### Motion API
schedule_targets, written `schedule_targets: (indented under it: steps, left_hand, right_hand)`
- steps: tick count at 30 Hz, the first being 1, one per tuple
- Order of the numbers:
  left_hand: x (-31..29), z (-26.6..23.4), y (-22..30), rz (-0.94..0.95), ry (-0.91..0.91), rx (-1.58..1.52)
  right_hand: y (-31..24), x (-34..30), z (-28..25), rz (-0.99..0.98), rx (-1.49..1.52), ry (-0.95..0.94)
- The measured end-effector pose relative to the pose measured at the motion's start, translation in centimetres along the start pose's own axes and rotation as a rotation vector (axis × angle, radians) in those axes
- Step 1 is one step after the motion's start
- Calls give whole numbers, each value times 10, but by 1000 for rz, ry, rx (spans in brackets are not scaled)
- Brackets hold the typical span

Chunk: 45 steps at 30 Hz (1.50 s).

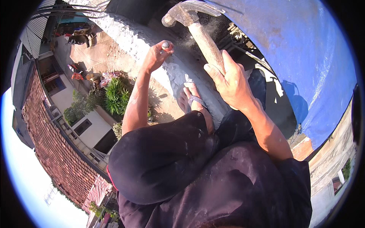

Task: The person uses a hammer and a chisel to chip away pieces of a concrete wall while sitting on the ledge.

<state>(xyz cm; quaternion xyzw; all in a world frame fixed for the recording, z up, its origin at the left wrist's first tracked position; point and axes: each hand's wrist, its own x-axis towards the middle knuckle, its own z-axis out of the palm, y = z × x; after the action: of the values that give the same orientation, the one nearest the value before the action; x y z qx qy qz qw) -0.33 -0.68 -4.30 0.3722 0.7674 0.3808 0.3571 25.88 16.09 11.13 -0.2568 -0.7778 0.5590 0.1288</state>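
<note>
My left hand (156, 57) is closed round a chisel (165, 46), of which only the round grey striking end and a bit of red show. The rest of the chisel is hidden by the hand, above a chipped white concrete ledge (175, 74). In my right hand (234, 83) is the wooden handle of a claw hammer (203, 40), gripped with the thumb along it. The steel hammer head is raised, beyond and to the right of the chisel, apart from it. Pale dust hangs near the hammer.
My sandaled foot (194, 98) rests on the ledge. At right hangs a large blue tarp (304, 49). To the left, far below, lie a paved yard (89, 53), green plants (116, 97) and a house with a tiled roof (57, 140). Dark cables (68, 12) cross the upper left.
</note>
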Motion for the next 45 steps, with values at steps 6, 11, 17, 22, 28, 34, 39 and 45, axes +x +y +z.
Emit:
schedule_targets:
  steps: [6,11,17,22,28,34,39,45]
  left_hand:
    - [7,-42,25,79,214,-228]
    - [21,-56,59,78,65,41]
    - [17,-27,38,35,1,64]
    - [28,-23,25,20,-81,171]
    - [61,-20,5,-37,-142,45]
    - [49,-20,-4,-74,-111,-56]
    - [51,-20,5,-84,-128,16]
    - [35,-18,-15,7,-73,48]
  right_hand:
    - [-22,35,-20,-21,231,178]
    - [-29,28,-23,129,322,97]
    - [-19,21,-16,86,270,86]
    - [-26,32,-19,-10,186,96]
    - [-44,49,-30,79,254,60]
    - [-62,66,-26,-48,510,327]
    - [13,63,35,49,219,233]
    - [28,58,22,143,-122,-181]
